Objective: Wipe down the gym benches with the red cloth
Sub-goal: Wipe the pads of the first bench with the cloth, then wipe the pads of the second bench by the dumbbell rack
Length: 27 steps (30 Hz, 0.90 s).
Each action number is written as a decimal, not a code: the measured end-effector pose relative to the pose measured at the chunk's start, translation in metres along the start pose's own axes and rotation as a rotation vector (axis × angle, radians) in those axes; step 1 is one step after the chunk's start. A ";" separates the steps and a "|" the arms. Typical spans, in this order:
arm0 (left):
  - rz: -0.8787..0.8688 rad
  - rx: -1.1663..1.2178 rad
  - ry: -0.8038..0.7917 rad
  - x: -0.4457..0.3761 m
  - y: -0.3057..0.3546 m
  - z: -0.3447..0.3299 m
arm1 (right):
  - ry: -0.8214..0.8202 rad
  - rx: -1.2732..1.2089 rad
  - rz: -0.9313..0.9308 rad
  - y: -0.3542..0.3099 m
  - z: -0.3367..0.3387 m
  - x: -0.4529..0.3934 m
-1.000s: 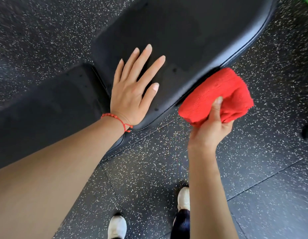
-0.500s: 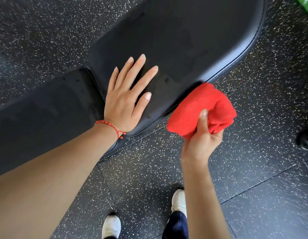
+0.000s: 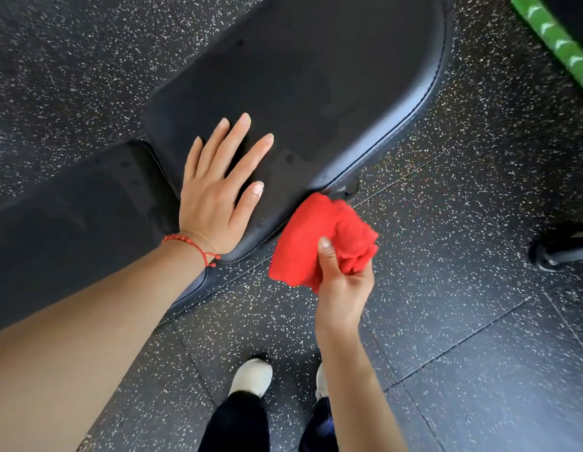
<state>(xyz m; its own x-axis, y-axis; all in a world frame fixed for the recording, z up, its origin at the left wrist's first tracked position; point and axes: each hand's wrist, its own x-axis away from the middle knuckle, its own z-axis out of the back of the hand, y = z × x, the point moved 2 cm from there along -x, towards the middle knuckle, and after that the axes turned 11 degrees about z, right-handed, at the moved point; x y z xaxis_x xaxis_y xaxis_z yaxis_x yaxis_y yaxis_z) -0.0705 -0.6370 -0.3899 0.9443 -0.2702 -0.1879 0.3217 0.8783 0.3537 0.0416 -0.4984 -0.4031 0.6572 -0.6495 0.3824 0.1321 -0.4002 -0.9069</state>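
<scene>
A black padded gym bench runs from the upper right toward the left, with a second pad at the left. My left hand lies flat on the bench with straight, spread fingers, near the gap between the pads. My right hand grips a bunched red cloth. The cloth touches the bench's near side edge, just right of my left hand. A red bead bracelet sits on my left wrist.
Dark speckled rubber floor tiles surround the bench. My white shoes stand just below the bench edge. A green strip crosses the top right corner. A black foot of other equipment sits at the right edge.
My right hand has slid the red cloth down and to the left along the bench's near edge, closer to my left hand. My left hand stays flat on the pad.
</scene>
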 end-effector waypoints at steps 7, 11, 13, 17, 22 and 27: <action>-0.003 -0.002 -0.065 0.002 0.002 0.004 | 0.101 -0.081 -0.018 -0.011 0.008 0.032; 0.018 -0.056 -0.129 0.004 0.010 0.009 | 0.154 0.037 0.024 -0.016 0.026 0.051; 0.077 -0.047 -0.139 0.006 0.018 0.013 | 0.223 0.065 0.023 -0.017 0.039 0.059; 0.096 0.088 -0.165 0.025 0.047 0.021 | 0.400 0.077 0.008 -0.025 0.066 0.076; -0.096 0.107 -0.314 0.063 0.093 0.025 | 0.550 0.094 -0.033 -0.047 0.103 0.100; -0.230 0.057 -0.462 0.095 0.141 0.030 | 0.682 0.183 -0.036 -0.077 0.151 0.123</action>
<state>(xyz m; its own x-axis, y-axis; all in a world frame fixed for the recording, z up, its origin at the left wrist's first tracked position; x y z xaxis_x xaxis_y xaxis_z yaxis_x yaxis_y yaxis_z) 0.0671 -0.5502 -0.3308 0.7767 -0.6111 0.1527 0.5157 0.7561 0.4028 0.2244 -0.4494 -0.3129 0.0463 -0.9221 0.3842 0.3072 -0.3528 -0.8838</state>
